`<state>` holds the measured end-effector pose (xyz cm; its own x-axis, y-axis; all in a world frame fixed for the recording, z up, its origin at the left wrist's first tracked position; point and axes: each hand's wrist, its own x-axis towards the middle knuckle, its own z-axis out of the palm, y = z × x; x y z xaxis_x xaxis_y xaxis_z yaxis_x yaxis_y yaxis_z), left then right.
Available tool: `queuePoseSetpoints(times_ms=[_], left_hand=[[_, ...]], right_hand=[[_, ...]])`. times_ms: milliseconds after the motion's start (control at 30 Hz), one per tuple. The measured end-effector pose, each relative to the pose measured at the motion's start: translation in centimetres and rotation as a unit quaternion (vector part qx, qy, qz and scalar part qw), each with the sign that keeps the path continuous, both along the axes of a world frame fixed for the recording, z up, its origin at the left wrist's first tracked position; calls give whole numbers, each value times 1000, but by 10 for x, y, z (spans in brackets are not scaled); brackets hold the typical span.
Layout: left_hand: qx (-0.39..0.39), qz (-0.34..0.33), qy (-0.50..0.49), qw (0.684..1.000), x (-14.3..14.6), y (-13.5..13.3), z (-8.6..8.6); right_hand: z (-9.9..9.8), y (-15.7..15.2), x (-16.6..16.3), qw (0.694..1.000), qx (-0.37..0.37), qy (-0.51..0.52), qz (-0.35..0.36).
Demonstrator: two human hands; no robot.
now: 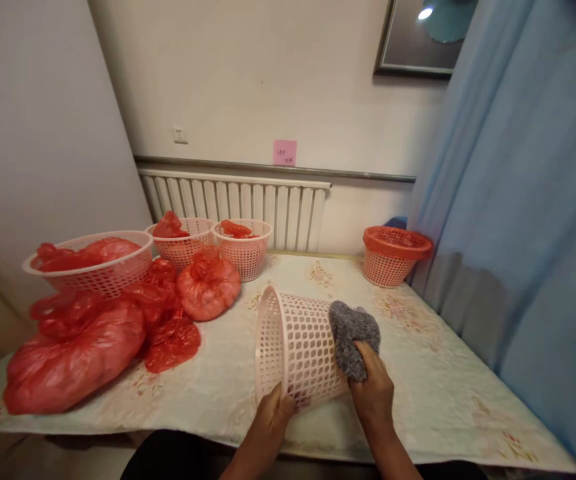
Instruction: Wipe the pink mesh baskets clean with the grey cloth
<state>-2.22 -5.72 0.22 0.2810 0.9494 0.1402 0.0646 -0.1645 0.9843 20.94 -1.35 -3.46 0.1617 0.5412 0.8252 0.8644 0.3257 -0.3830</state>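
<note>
A pale pink plastic basket with a lattice wall lies tipped on its side above the near part of the table, its mouth facing left. My left hand is closed on the basket's rim at the lower edge. In my right hand is a grey fuzzy cloth, pressed against the basket's base end. The fingers under the cloth are partly hidden.
Knotted red plastic bags fill the table's left side, with a smaller red bag beside them. Behind stand pale baskets holding red bags. A red-lined basket stands at back right by the blue curtain. The tablecloth is floral.
</note>
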Motion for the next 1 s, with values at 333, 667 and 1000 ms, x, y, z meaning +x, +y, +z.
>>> queuePoseSetpoints(times_ms=[333, 667, 1000], left_hand=[[26, 6, 7, 1000, 0, 6, 1], [-26, 90, -25, 995, -4, 18, 19], [-66, 35, -18, 997, -1, 21, 34]], right_hand=[[2, -6, -13, 995, -30, 88, -43], [37, -43, -93, 979, 97, -81, 159], [8, -13, -3, 998, 36, -49, 15]])
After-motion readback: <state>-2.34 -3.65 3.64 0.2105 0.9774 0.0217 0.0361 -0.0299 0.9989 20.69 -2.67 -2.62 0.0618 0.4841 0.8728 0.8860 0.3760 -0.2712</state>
